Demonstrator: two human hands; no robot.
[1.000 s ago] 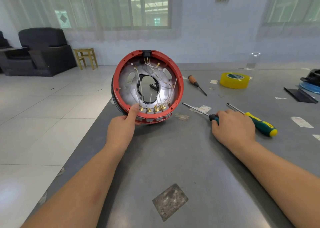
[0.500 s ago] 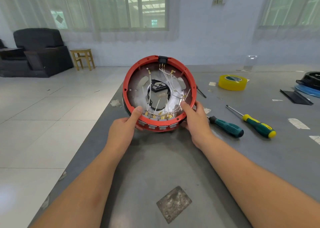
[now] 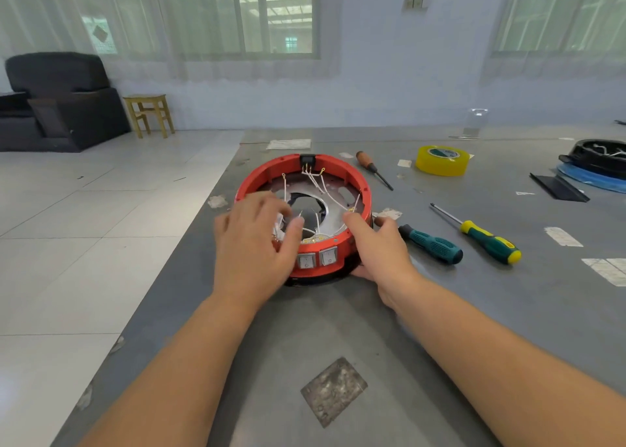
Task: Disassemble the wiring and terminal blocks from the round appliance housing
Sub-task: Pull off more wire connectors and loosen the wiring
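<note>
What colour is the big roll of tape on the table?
Yellow. The roll of tape shows best in the head view, far right of the red housing.

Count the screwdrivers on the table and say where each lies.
3: wooden-handled screwdriver behind the housing; green-handled screwdriver beside the right hand; yellow-and-green screwdriver further right. Others may be out of frame.

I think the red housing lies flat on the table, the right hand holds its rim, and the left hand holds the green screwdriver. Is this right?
Not quite. In the head view the left hand holds no tool: it reaches over the near edge of the red housing toward the wires. The green screwdriver lies on the table, to the right of the right hand. The rest is right.
</note>
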